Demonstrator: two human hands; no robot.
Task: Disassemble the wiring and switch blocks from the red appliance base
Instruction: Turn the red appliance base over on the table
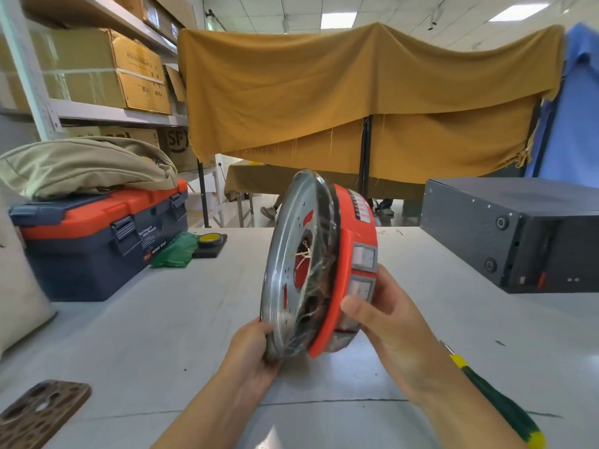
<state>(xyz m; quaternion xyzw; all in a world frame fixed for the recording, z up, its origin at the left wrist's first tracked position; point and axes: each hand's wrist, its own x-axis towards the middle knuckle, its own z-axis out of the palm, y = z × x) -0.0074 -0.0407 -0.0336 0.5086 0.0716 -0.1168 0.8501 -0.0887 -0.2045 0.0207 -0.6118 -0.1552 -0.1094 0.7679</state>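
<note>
The round red appliance base (351,231) is held on edge above the grey table (181,322). Its silver metal plate (282,254) faces left, and wires and a white tie show through the plate's openings. Two grey switch blocks (363,257) sit on the red rim facing right. My left hand (256,348) grips the lower edge of the metal plate. My right hand (385,319) holds the red rim at the lower switch block, thumb across the rim.
A blue and orange toolbox (97,241) with a beige bag on top stands at left, with green cloth and a tape roll (210,239) beside it. A dark metal box (518,234) sits at right. A green-yellow screwdriver handle (505,406) lies by my right forearm. A brown patterned object (39,413) lies front left.
</note>
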